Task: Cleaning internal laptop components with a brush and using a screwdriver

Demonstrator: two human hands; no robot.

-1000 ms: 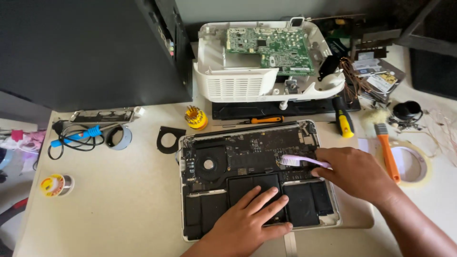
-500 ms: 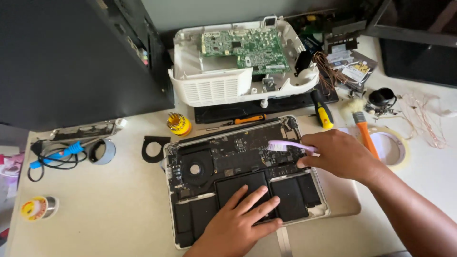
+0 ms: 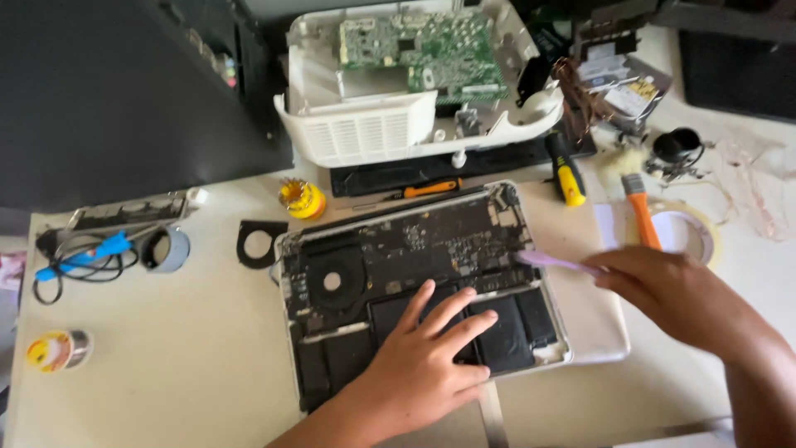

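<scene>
White desk; left hand fingers spread on opened laptop; right hand pinching purple tool.

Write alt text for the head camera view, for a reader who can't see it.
A person's left hand presses flat on the black battery cells of an opened laptop, while the right hand holds a thin purple tool at the laptop's right edge. An open white device with a green circuit board, screwdrivers and tape rolls lie around them.
</scene>
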